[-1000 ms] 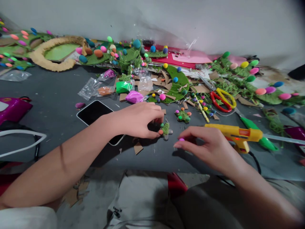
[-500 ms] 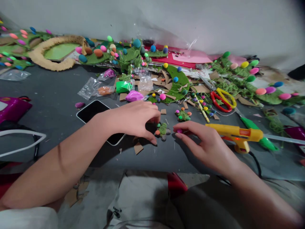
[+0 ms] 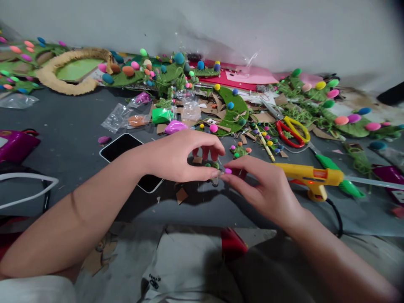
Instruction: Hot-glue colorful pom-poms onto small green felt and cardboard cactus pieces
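Note:
My left hand (image 3: 181, 156) is closed around a small green craft piece (image 3: 215, 168) dotted with little coloured balls, lifted just above the dark grey table (image 3: 69, 139). My right hand (image 3: 261, 185) meets it from the right. Its thumb and fingers pinch a tiny pink ball (image 3: 227, 171) against the piece's edge. A black phone (image 3: 126, 155) lies face up under my left wrist.
A yellow glue gun (image 3: 311, 176) lies right of my right hand, cord trailing toward me. Red-and-yellow scissors (image 3: 292, 130), cardboard scraps, pom-poms and plastic bags crowd the table's far half. Green decorated leaves and a tan ring (image 3: 67, 69) line the wall. A purple object (image 3: 15, 145) sits far left.
My left hand has lifted the green piece off the table. My right hand moved left and up with the pink ball until it reached the piece.

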The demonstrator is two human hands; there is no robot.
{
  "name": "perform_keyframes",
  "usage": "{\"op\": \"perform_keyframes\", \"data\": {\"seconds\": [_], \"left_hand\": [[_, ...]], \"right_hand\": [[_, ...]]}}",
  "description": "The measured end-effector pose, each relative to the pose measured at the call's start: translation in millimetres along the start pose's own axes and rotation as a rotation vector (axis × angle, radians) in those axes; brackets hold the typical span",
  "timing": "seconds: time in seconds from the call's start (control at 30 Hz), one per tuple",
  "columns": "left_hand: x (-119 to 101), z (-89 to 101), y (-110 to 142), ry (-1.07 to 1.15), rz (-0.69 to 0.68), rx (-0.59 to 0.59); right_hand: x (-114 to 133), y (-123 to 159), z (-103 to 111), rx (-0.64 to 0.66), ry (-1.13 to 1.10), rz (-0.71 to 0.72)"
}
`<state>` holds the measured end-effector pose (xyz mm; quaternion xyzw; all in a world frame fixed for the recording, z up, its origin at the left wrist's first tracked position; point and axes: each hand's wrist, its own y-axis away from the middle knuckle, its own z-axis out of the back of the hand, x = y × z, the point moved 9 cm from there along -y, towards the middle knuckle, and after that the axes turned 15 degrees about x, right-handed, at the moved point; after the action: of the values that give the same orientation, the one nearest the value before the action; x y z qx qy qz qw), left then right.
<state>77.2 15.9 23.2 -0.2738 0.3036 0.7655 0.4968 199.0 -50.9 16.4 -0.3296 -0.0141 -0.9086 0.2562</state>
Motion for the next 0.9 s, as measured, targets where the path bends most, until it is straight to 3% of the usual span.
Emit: {"op": "perform_keyframes", "data": {"seconds": [0.13,0.27,0.4,0.5,0.57,0.73,0.87,0.9], "left_hand": [[-2.0,-13.5,-6.8,0.376,-0.112,0.07],[7.9,-23.7,-16.7,0.634,-0.116,0.068],[16.2,-24.3,-21.4,0.63,-0.1,0.031],[20.6,-12.0,-17.7,0.519,-0.06,-0.054],[22.1,-1.5,-12.9,0.445,-0.032,-0.109],[26.2,12.7,-2.6,0.422,0.013,-0.164],[26.8,15.8,0.4,0.419,0.02,-0.192],[26.5,16.3,0.5,0.411,0.025,-0.197]], "right_hand": [[12.8,1.5,8.0,-0.097,0.081,0.095],[16.0,-2.7,8.4,-0.134,0.125,0.092],[16.6,-4.9,6.6,-0.127,0.142,0.071],[16.5,4.4,10.4,-0.113,0.123,0.063],[10.7,13.7,8.2,-0.008,0.045,0.035],[-23.1,58.5,-23.3,0.579,-0.201,-0.177],[-58.5,118.6,-6.9,0.72,-0.188,-0.402],[-69.2,134.9,4.9,0.693,-0.159,-0.461]]}}
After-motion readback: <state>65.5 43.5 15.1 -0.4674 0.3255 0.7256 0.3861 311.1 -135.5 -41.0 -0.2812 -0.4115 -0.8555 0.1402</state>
